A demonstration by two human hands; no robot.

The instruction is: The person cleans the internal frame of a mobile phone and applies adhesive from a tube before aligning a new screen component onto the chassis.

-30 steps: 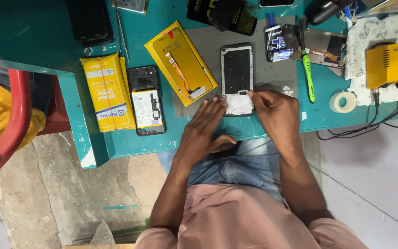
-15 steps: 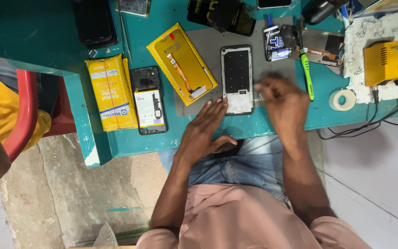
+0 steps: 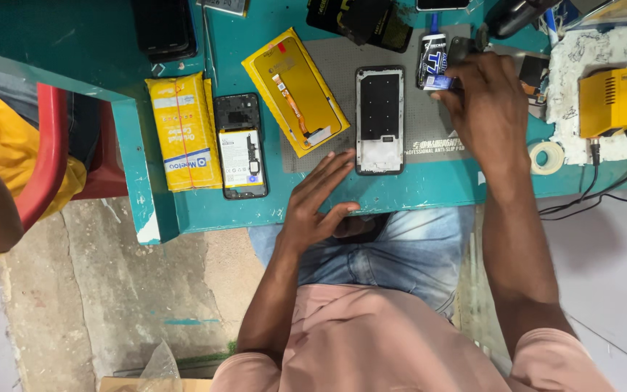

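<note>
Single view, head-worn camera, looking steeply down over wearer's chest and lap onto teal workbench [image 3: 429,190]; bench edge runs across upper half of frame, far side at top. Medium-close: both forearms fully in frame, left hand [image 3: 318,203] at bench's near edge, right hand [image 3: 485,101] further in over grey mat [image 3: 419,120]. Concrete floor at lower left, red chair [image 3: 46,156] at left margin. No second view, no overlap to report

Pink short-sleeved shirt, blue jeans, bare forearms, no gloves.
</note>
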